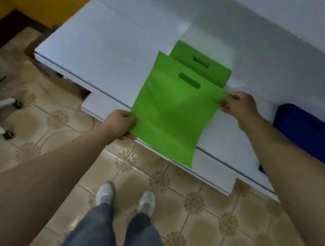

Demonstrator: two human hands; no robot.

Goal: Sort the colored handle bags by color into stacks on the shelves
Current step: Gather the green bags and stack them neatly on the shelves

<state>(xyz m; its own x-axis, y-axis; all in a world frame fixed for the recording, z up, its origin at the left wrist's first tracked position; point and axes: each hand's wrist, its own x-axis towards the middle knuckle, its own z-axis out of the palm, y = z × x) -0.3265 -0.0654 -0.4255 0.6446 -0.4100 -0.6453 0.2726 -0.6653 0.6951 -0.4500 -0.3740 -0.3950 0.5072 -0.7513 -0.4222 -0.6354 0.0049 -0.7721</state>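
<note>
Green bag [172, 111] spans the shelf's [108, 52] front edge, both arms outstretched: left hand [119, 124] pinches its lower corner, right hand [239, 105] its upper corner.

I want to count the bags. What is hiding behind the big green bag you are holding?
Behind the held green fabric handle bag lies another green bag on the white shelf. Only its top and handle slot show; whether more lie beneath is hidden.

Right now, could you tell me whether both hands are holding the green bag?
Yes, the left hand grips the green bag at its lower left edge and the right hand pinches its upper right corner.
</note>
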